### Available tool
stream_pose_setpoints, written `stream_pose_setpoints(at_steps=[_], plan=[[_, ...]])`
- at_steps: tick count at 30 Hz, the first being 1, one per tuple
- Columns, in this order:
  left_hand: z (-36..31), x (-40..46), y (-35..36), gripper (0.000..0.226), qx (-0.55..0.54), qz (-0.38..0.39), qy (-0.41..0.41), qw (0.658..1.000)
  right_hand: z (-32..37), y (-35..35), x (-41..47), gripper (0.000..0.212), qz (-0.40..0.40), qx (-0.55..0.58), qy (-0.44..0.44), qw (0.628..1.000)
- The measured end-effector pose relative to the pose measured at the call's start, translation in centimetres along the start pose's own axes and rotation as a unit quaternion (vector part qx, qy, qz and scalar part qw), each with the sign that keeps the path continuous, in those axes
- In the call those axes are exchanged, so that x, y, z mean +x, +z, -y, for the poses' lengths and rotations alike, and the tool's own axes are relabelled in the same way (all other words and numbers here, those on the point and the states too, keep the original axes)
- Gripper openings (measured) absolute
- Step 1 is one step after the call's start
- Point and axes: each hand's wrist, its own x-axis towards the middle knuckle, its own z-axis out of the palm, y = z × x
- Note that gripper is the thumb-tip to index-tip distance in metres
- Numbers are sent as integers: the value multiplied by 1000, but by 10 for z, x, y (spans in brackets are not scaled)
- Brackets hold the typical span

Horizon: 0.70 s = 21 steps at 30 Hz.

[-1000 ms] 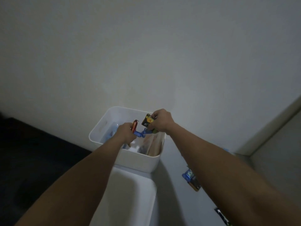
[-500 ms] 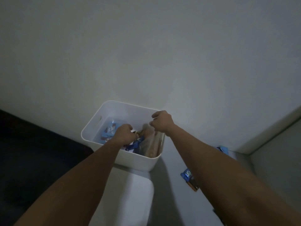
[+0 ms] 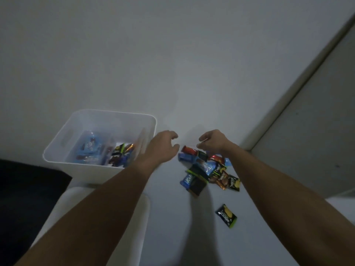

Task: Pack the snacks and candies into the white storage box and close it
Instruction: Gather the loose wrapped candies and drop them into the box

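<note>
Both empty hands, the left hand [image 3: 163, 144] and right hand [image 3: 213, 141], are hovering open over the candy pile [image 3: 205, 169], the right one being nearer.

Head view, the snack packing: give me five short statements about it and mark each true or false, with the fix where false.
1. The white storage box is open and already holds wrapped snacks. True.
2. Both hands are inside the box. False: the left hand and right hand are outside it, over the surface to its right.
3. A pile of loose snacks lies right of the box. True.
4. The single black and yellow packet sits on top of that pile. False: it lies alone, apart from the pile and nearer the camera.
5. The lid is fitted on the box. False: a white lid-like panel lies flat in front of the box.
</note>
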Motion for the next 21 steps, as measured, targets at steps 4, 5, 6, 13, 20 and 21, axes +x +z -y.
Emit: stream_pose_setpoints(at_steps=[4,5,6,13,20,21], plan=[[-13,-12,55,42,-4,94,-15,995,-64,-10,-12,34,12,-68,37,997],[-13,-15,67,45,-2,115,-16,993,-78,-11,-12,37,16,-103,33,994],[-12,-18,79,50,-2,135,-19,991,-91,-12,-13,40,23,-137,31,990],[-8,-23,136,73,57,200,-14,978,-154,-1,-9,62,52,-194,18,980],[3,-23,182,110,143,190,27,971,-187,20,9,107,85,-276,-21,957],[3,-23,187,113,176,206,18,962,-189,23,12,112,93,-290,-23,952]])
